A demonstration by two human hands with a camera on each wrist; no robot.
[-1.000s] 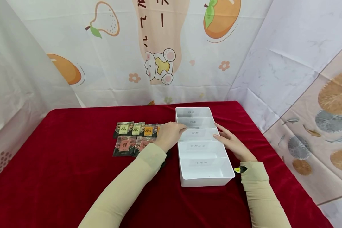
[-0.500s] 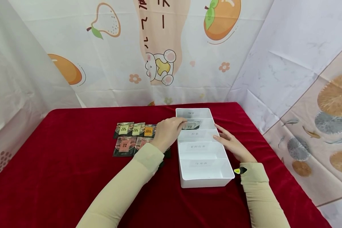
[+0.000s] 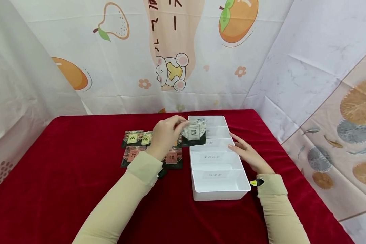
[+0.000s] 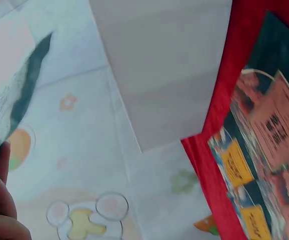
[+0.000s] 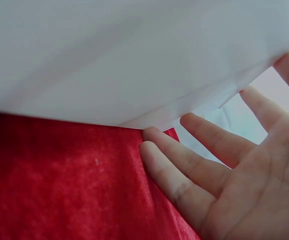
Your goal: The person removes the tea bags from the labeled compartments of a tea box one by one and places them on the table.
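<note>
My left hand point(image 3: 164, 137) pinches a tea packet point(image 3: 193, 133) by its edge, with a pale grey label and a dark lower band. The packet hangs tilted over the left rim of a white divided box point(image 3: 218, 195), overlapping its far compartments in the head view. Seen edge-on in the left wrist view, the packet point(image 4: 27, 90) sticks up from the fingertips. My right hand point(image 3: 247, 154) lies along the box's right side, fingers extended. In the right wrist view its fingertips point(image 5: 187, 120) touch the box wall point(image 5: 109, 65).
Left of the box, several tea packets lie in two rows on the red cloth point(image 3: 64, 186), among them a yellow-green-labelled packet point(image 3: 132, 138) and a red-labelled packet point(image 3: 171, 157). Labelled dividers split the box crosswise. A printed curtain point(image 3: 109, 67) hangs behind the table.
My left hand has drawn the packet up out of the second compartment from the back and moved it left, past the rim. My right hand has stayed on the box.
</note>
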